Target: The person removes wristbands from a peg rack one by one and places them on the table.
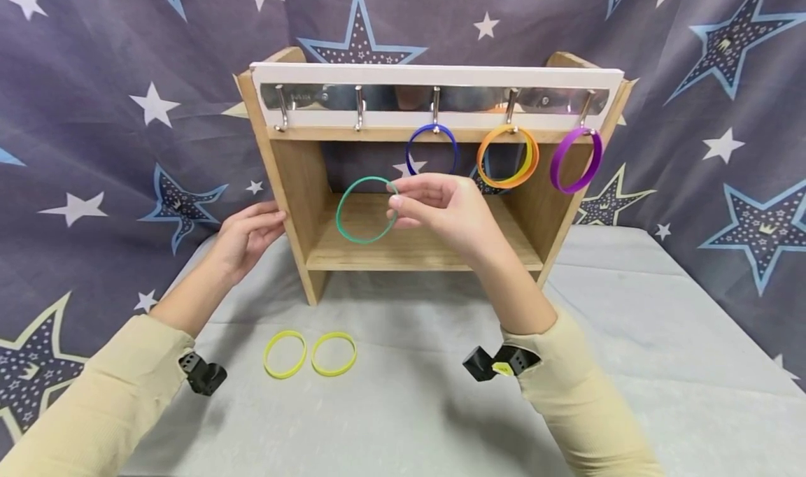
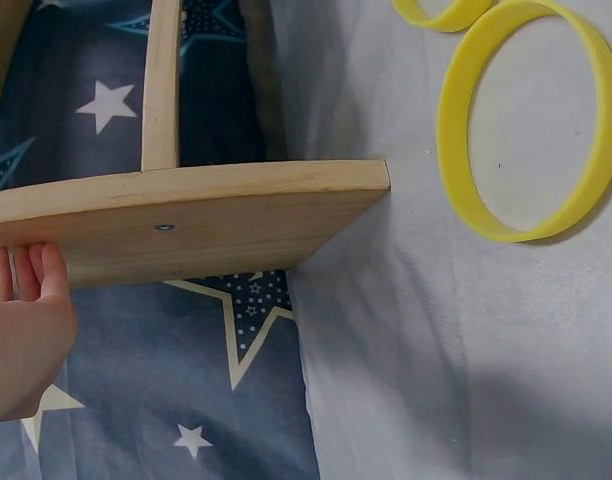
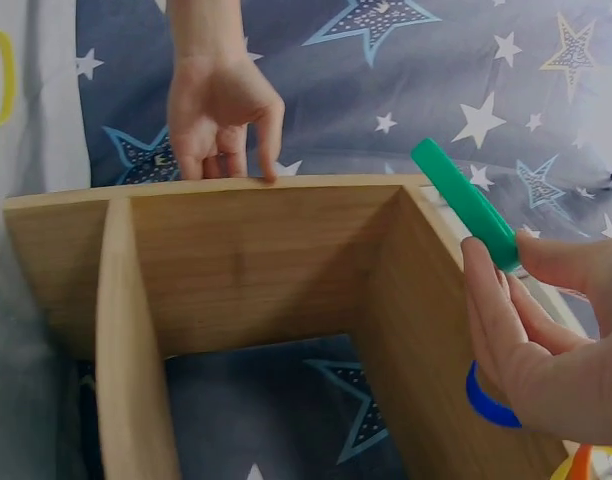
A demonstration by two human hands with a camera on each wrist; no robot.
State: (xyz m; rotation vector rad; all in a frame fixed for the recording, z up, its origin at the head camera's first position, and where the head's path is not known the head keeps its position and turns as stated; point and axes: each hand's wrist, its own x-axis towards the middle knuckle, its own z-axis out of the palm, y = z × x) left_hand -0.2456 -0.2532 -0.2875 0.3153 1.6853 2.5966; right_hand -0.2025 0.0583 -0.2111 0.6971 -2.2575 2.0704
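Pinched between the thumb and fingers of my right hand (image 1: 450, 208) is a green wristband (image 1: 341, 215), held up in front of the wooden shelf (image 1: 415, 259). The right wrist view shows the green wristband (image 3: 466, 203) nearly edge-on between the fingertips. My left hand (image 1: 242, 243) touches the outer left side of the shelf with straight fingers (image 2: 54, 272). A metal hook rail (image 1: 397, 99) runs along the shelf's top. From its hooks hang a blue wristband (image 1: 410, 157), an orange wristband (image 1: 534, 161) together with a yellow one, and a purple wristband (image 1: 557, 168). The two leftmost hooks hold nothing.
Two yellow wristbands, the left one (image 1: 267, 361) and the right one (image 1: 334, 373), lie flat on the grey tablecloth (image 1: 403, 421) before the shelf. A dark curtain with stars (image 1: 113, 113) hangs behind. Small black cameras are strapped to both sleeves.
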